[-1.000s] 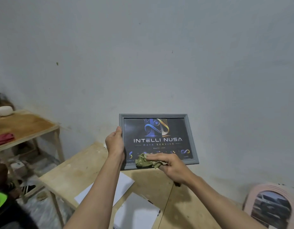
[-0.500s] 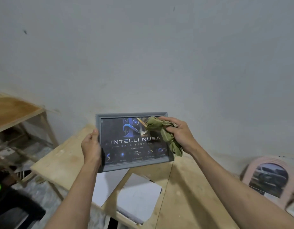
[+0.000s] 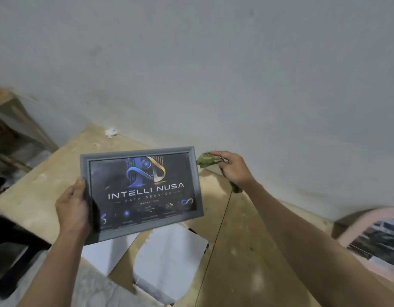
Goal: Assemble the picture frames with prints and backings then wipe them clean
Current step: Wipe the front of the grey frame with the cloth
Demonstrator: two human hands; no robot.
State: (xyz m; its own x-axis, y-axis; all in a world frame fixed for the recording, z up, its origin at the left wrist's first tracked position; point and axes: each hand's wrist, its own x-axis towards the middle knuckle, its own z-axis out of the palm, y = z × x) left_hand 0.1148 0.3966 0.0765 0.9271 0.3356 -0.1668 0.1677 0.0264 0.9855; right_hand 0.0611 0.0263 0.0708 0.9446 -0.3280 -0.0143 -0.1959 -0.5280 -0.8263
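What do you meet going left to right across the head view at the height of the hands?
Left hand gripping the frame's left edge → grey picture frame with the Intelli Nusa print → green cloth → right hand holding it → pink arched frame.

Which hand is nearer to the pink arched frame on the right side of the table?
Right. The right hand, gripping the green cloth, is up and left of the pink arched frame. The left hand holds the grey frame on its far edge, farther away.
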